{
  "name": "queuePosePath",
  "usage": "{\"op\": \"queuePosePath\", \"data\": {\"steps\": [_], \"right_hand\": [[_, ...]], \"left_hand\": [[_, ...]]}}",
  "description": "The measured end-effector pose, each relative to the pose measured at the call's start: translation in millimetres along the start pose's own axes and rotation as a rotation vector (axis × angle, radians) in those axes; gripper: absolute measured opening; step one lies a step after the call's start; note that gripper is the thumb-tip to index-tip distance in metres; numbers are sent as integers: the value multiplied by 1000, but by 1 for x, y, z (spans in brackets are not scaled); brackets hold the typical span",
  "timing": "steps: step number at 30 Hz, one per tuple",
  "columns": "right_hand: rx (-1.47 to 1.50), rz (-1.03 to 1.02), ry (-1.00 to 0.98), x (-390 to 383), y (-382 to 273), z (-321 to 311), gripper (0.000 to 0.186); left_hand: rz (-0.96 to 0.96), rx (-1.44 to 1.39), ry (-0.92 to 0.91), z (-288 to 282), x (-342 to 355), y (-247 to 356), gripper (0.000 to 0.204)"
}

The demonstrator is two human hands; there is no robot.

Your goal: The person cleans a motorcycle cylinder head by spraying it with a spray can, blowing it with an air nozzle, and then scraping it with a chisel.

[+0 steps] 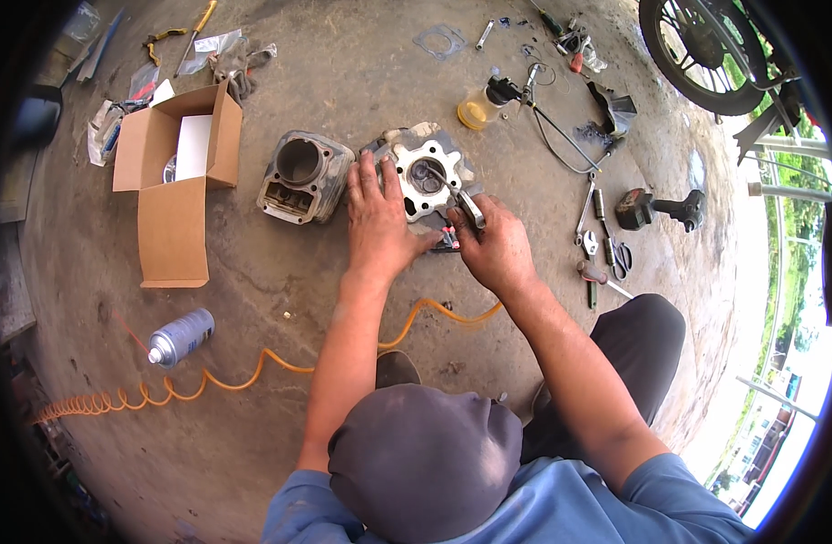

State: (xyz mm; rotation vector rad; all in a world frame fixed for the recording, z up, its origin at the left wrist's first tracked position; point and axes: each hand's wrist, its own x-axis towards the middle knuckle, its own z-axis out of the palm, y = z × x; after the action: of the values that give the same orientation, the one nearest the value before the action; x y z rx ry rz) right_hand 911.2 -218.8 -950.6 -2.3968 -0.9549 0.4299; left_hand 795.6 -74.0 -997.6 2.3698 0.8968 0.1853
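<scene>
Leaning over the work, the person in the grey cap point(425, 462) had both hands at the metal engine part point(418, 166), which sat on the concrete floor point(271, 290), its pale face turned up around a dark round hollow! Out on its left edge lay the left hand point(379, 222), fingers long and slightly parted, thumb stretched wide along the near side; how hard it pressed, one could not tell. Opposite, the right hand point(499, 240) had its fingers curled around a silver tool point(471, 208), whose thin tip slanted down into that hollow; whether it touched bottom was hard to make out. Just left of the left fingertips stood a second casting point(307, 189), its big bore open upward. Farther left, an open cardboard box point(174, 227) spread its flap, with a spray can point(182, 337) lying nearer the person. An orange coiled hose point(269, 356) ran across to the right forearm point(570, 344). And over on the right, a cordless power tool point(661, 208) lay near a pair of scissors point(622, 260)
</scene>
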Motion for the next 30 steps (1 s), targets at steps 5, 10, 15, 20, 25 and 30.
{"op": "queuePosePath", "data": {"steps": [5, 10, 15, 20, 25, 30], "right_hand": [[-97, -93, -83, -2, -2, 1, 30], [-87, -99, -54, 4, -10, -8, 30], [0, -8, -188, 14, -16, -22, 30], [-82, -101, -202, 14, -5, -23, 31], [-130, -91, -165, 10, -13, -17, 28], [-267, -121, -213, 3, -22, -11, 29]], "left_hand": [[-17, 17, -10, 0, -2, -2, 135], [-11, 20, -21, -3, 0, 3, 135], [-31, 28, -40, -1, 0, 0, 135], [-7, 16, 1, 3, -1, -5, 135], [-1, 27, -9, 2, 2, -1, 136], [-21, 19, -20, -1, 1, -3, 135]]}}
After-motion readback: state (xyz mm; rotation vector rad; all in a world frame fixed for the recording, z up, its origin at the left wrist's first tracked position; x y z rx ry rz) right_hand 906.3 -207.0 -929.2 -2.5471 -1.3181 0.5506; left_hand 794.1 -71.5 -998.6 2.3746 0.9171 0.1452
